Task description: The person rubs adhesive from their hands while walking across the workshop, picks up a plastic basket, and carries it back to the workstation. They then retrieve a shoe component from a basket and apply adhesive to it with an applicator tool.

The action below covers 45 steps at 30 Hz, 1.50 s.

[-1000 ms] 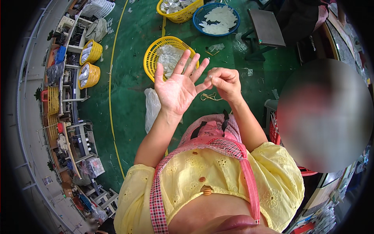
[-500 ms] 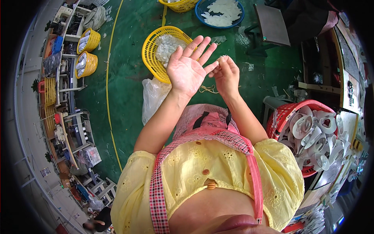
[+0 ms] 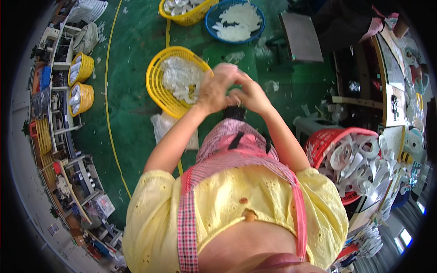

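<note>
My left hand (image 3: 214, 90) and my right hand (image 3: 253, 96) meet in front of my apron (image 3: 246, 149). The left is turned back up and smeared by motion, so how its fingers are set does not show. On the right, thumb and fingers curl inward against the left hand, their tips partly hidden. Whatever lies between them is too small or blurred to make out. Nearest to the left hand stands a yellow plastic basket (image 3: 154, 81) on the floor, holding clear plastic film (image 3: 181, 75) and some pale pieces.
A blue round tray (image 3: 210, 31) of flat white pieces and another yellow basket (image 3: 191, 19) stand ahead. At right are a dark-topped stool (image 3: 300, 36) and a red basket (image 3: 322, 144) heaped with white curled pieces (image 3: 348, 159). A person in dark clothes (image 3: 343, 25) is far right. Shelving lines the left.
My left hand has turned from palm up and fingers spread to back up. The right has shifted slightly left and nearer, still against it. The whole view has shifted, with floor items appearing lower and further left.
</note>
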Each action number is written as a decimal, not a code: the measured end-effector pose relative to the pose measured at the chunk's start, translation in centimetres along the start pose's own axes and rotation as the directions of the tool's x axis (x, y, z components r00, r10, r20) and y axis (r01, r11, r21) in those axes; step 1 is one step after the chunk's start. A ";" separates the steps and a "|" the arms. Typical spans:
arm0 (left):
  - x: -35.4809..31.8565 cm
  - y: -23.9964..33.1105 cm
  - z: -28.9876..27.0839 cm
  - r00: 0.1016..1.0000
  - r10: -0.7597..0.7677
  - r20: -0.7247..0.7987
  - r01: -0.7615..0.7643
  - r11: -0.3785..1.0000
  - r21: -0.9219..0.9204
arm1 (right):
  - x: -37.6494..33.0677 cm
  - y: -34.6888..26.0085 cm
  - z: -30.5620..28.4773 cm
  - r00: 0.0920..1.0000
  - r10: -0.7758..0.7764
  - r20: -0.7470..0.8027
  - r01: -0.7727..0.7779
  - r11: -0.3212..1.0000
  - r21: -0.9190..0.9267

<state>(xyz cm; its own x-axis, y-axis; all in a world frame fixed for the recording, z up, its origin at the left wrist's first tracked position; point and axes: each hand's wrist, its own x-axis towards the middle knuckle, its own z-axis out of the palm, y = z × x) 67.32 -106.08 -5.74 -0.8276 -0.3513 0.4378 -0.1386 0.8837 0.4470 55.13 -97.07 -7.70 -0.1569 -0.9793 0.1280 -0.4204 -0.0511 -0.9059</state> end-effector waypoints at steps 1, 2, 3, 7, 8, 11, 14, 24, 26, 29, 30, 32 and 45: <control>-0.9 -6.9 0.1 0.853 -0.425 0.302 0.458 0.888 -0.043 | 1.4 -2.1 -1.4 0.993 0.078 -0.088 -0.050 0.957 0.286; -3.0 -11.0 0.5 0.434 -0.699 0.568 0.826 0.561 0.058 | 1.7 -3.3 -2.5 0.976 0.185 -0.117 -0.089 0.824 0.560; -3.3 -10.9 1.1 0.425 -0.699 0.574 0.838 0.544 0.042 | 2.4 -4.0 -4.0 0.980 0.152 -0.131 -0.105 0.945 0.309; 4.2 -7.1 0.8 0.673 -0.585 0.452 0.649 0.174 -0.741 | 7.3 -2.1 -4.8 0.980 0.151 -0.130 -0.165 0.981 -0.102; 6.7 -5.7 0.7 0.746 -0.529 0.405 0.548 0.143 -0.824 | 8.5 -1.6 -4.6 0.988 0.098 -0.121 -0.122 0.970 -0.211; 10.5 -5.8 2.8 0.861 -0.496 0.116 0.383 0.481 -0.789 | 11.3 -0.8 -3.8 0.986 0.032 -0.166 -0.089 0.934 -0.347; 12.7 -7.9 3.9 0.789 -0.611 -0.064 0.460 0.657 -0.597 | 13.6 0.7 -3.3 0.986 0.053 -0.160 -0.136 0.809 -0.571; 21.3 -17.2 3.6 0.368 -0.766 0.527 0.521 -0.300 -0.799 | 23.8 3.9 -6.0 0.998 0.054 -0.027 -0.059 0.792 -0.608; 22.4 -18.3 4.3 0.407 -0.844 0.350 0.473 -0.133 -0.871 | 26.2 5.0 -6.9 0.997 0.073 0.018 -0.048 0.798 -0.601; 24.5 -19.7 3.6 0.403 -0.897 0.182 0.458 0.026 -0.888 | 31.2 6.5 -7.6 0.991 -0.080 0.111 0.132 0.773 -0.621; 25.1 -19.9 3.0 0.372 -0.923 0.101 0.423 0.072 -0.904 | 32.3 7.0 -7.2 0.983 -0.103 0.152 0.175 0.771 -0.612; 25.1 -21.5 2.7 0.295 -0.954 0.059 0.443 0.082 -0.893 | 34.5 6.7 -6.5 0.964 -0.047 0.264 0.208 0.750 -0.628; 21.6 -44.5 0.0 -0.032 -0.927 0.374 0.136 -0.375 -0.917 | 50.5 9.9 2.0 0.868 -0.061 0.493 0.338 0.800 -0.496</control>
<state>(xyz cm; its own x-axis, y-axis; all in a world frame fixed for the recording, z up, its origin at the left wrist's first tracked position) 55.62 -153.02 -16.17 -0.0490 -0.6923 -0.7200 0.4378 -0.6628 0.6075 44.86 -147.40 -11.02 0.3304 -0.9433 -0.0331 -0.8325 -0.2747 -0.4812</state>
